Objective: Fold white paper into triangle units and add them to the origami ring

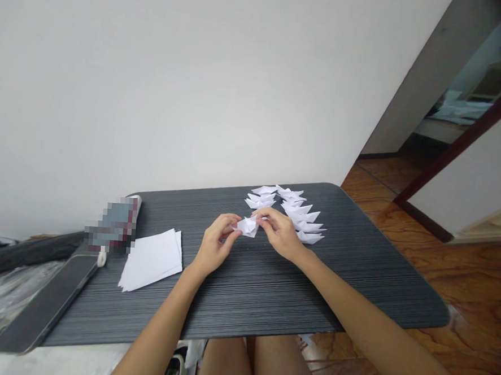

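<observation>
Between my two hands is a small folded white paper boat (248,226), held just above the dark table (244,289). My left hand (217,242) pinches its left end between thumb and fingers. The right end is gripped by my right hand (279,232), whose fingers partly cover it. Several finished paper boats (302,213) stand in two rows just beyond and to the right of my right hand. A stack of flat white paper sheets (152,261) lies on the table to the left of my left hand.
A partly blurred packet (116,222) lies at the table's back left, by a long dark flat object (43,305) along the left edge. A white wall (197,82) rises behind the table. Wooden floor (461,279) shows on the right.
</observation>
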Tool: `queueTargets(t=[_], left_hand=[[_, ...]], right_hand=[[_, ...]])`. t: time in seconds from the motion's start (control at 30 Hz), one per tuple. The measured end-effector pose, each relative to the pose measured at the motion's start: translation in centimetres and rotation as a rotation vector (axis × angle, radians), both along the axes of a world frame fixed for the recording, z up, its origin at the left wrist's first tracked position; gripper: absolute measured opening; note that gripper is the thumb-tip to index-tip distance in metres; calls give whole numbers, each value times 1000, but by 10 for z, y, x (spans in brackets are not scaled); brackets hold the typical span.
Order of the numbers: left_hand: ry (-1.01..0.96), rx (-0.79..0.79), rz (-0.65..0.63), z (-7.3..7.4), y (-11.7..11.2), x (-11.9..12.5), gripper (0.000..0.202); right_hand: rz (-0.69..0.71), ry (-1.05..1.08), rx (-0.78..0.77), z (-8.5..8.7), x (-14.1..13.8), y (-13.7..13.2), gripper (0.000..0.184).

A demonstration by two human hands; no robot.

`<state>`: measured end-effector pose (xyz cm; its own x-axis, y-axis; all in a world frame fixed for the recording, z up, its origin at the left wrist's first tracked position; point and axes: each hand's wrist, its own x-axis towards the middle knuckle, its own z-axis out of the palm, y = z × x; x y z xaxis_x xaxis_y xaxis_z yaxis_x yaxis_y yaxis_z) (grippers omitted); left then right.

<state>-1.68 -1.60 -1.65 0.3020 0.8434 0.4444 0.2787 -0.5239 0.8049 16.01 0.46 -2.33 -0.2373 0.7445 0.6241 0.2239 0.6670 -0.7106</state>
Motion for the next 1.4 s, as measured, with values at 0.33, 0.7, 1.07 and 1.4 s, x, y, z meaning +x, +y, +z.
queueTargets(t=[0.33, 0.7, 1.07, 1.4], left_hand=[[-154, -93, 42, -5, 0, 3, 13], [-231, -112, -12, -7, 0, 3, 12], [-441, -166, -57, -2, 1, 8, 34], [-586, -359, -1, -12, 11, 7, 39]], right_hand=[[109, 8, -16, -1, 1, 0, 8], [108, -240, 115, 8, 9, -2, 21], [85, 219, -235, -9, -8, -1, 16], [64, 84, -112, -8, -20, -22, 23]])
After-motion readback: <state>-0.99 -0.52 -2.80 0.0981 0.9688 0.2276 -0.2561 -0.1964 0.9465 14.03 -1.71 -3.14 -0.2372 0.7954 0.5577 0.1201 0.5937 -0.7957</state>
